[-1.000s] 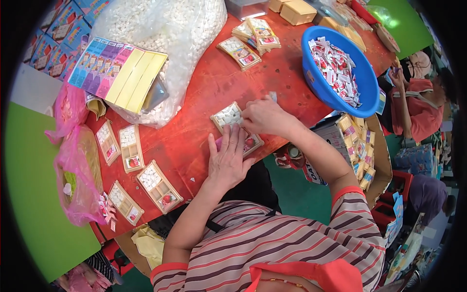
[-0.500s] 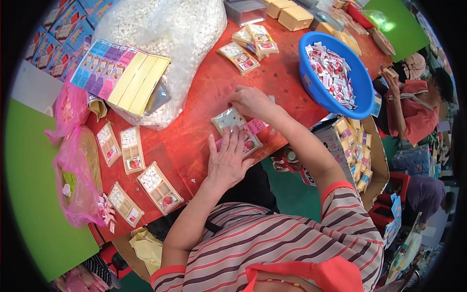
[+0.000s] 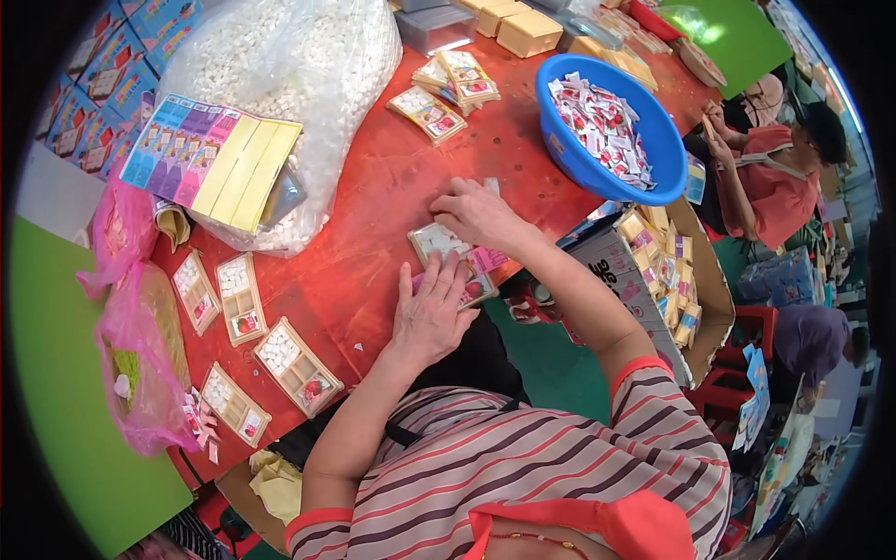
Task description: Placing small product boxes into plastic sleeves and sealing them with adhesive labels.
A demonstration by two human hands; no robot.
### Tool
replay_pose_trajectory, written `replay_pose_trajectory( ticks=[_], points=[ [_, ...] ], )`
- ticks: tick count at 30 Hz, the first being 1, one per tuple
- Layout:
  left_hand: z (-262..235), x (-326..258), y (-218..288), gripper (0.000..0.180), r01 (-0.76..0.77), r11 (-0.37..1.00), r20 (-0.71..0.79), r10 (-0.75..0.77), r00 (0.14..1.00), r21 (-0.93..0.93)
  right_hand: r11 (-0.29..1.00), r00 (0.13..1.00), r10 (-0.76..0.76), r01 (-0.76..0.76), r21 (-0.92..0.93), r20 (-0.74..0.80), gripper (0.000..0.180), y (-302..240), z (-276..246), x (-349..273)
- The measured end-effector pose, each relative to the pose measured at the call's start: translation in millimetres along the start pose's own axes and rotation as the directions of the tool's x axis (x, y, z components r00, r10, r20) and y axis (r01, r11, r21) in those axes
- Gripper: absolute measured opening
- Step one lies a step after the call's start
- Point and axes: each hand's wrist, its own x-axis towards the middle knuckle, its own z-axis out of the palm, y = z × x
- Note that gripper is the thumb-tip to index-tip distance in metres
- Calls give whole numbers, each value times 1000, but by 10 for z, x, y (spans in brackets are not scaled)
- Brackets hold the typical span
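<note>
A small shallow tray (image 3: 439,241) with white pieces at its far end lies in front of me near the table's edge. A pink paper strip (image 3: 487,259) crosses its middle. My left hand (image 3: 431,308) is open, its long fingers laid flat over the tray's near left part and the strip. At the far right side of the tray, my right hand (image 3: 481,217) rests with bent fingers apart, the tips at the tray's top edge. Its thumb and the underside of its fingers are hidden. A small pale scrap (image 3: 492,187) lies just beyond this hand.
Several filled trays (image 3: 299,366) lie at the left; others are stacked (image 3: 467,77) at the back. A blue basin (image 3: 551,140) of sachets stands right, above a carton (image 3: 714,308) of packs. A large bag of white pieces (image 3: 345,121) and a printed sheet (image 3: 215,159) sit back left. A co-worker (image 3: 775,187) sits right.
My right hand has come down from beyond the tray onto its far right edge, and its fingers have spread. My left hand stays on the tray. The whole view has shifted slightly.
</note>
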Motion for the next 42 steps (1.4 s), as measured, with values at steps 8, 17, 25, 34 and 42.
replay_pose_trajectory(
  ticks=[8,17,25,34,42],
  points=[
    [20,-25,18,66,-23,999,14,23,1000,-28,808,845,510,-404,429,-164,27,174,-263,-1063],
    [89,61,167,65,-154,982,50,160,986,-107,-237,776,503,-300,924,381,36,-328,374,-1653],
    [144,29,265,58,-149,986,28,152,988,-69,-366,716,673,104,925,186,21,-384,710,-1497],
    [64,-101,536,50,11,999,-316,1,949,36,-205,625,781,234,950,14,19,-496,554,-1540],
    [53,75,390,21,224,877,-150,-312,938,-426,-141,679,732,225,964,-52,19,-599,529,-1530]
  ],
)
